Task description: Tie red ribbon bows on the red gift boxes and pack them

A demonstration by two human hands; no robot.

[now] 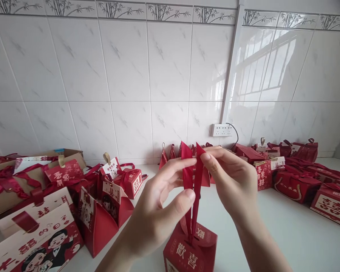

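A small red gift box [190, 251] with pale Chinese characters stands on the white table in front of me. From its top two tails of red ribbon [197, 181] rise upright, with pointed ends. My right hand [234, 177] pinches one tail near its tip between thumb and forefinger. Around the ribbon curls my left hand [160, 204], its forefinger across the other tail and its thumb against the ribbon lower down. Some fingertips of the left hand are hidden behind the ribbon. The box's lower part runs out of the frame.
Red triangular boxes [98, 223] and a printed carton [45, 238] with a cartoon couple stand at left. More red boxes [333, 204] line the right side. A power strip [222, 130] hangs on the tiled wall [127, 60], behind the white table [260, 219].
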